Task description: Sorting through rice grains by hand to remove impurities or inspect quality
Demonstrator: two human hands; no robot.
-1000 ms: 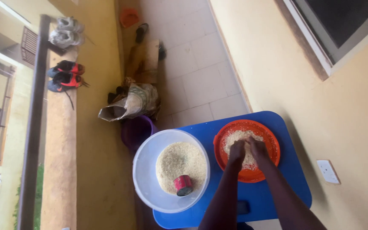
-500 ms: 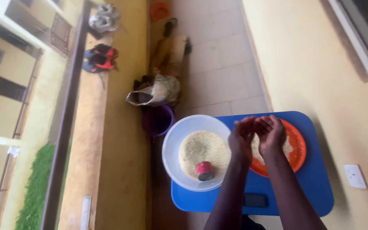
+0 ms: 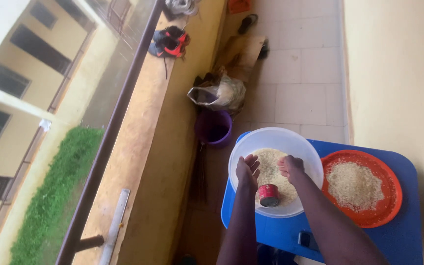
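Both hands hover over the wide, round, translucent white plastic bowl (image 3: pixel 251 142), which sits on the near-left part of the blue plastic counter (image 3: pixel 408 235). The left hand (image 3: pixel 247 172) is above the bowl's left side, palm turned inward, its fingers (image 3: pixel 252 161) loosely spread and curled a little, gripping nothing that can be seen. The right hand (image 3: pixel 290 167) is just across from it, its fingers bent into a loose fist with the knuckles up; whether any grains sit inside that fist cannot be told. The two hands are close but apart, with a strip of the pale heap of uncooked rice (image 3: pixel 270 167) showing between them.

That rice fills the bottom of the bowl, directly below and beyond the fingertips. A small red cylindrical tin can (image 3: pixel 269 195) lies on the rice nearer the person than the fingers, below the gap between the wrists. To the right of the right hand's fingers, well apart from them, a round orange plastic tray (image 3: pixel 388 196) rests on the same counter and carries its own flat patch of rice (spread thinner than the bowl's heap). A dark phone-like object (image 3: pixel 308 240) lies on the counter by the right forearm.

Past the fingertips, on the tiled floor, stand a purple plastic bucket (image 3: pixel 214 128) and a crumpled woven sack (image 3: pixel 218 94).
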